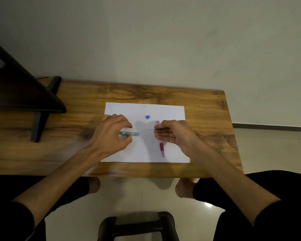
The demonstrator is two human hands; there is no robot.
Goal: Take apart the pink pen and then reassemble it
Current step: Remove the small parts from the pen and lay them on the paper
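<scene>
The pink pen [161,149] lies on a white sheet of paper [167,112], pointing toward me, its middle hidden under my right hand [174,133]. That hand pinches a thin dark lead [151,129] that sticks out to the left. My left hand [111,133] hovers over a teal lead case [135,134] lying flat on the paper, fingers curled around its left end. Whether they grip it is unclear. A small blue cap [147,117] rests on the paper behind the two hands.
The paper lies on a wooden table [76,101] against a pale wall. A dark wooden stand [24,94] occupies the table's left part. Below the front edge are my knees and a dark stool [139,225].
</scene>
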